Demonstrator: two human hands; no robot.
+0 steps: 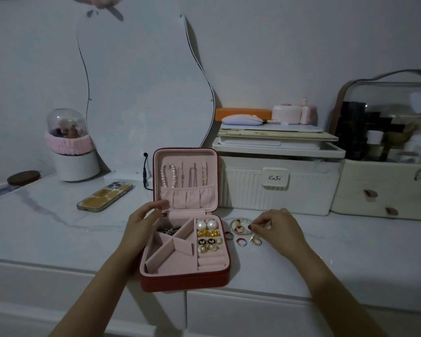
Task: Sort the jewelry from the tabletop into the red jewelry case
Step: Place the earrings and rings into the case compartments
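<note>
The rings point(243, 235) on the tabletop point(350, 242), just beside the right wall of the open red jewelry case point(184, 280), are probably light, hard and slippery, so each is best taken by its rim with two fingertips. They are thin hoops, some gold, some with red. The right hand point(276, 229) pinches a small gold piece there. The left hand point(141, 222) rests with relaxed fingers on the case's left edge.
</note>
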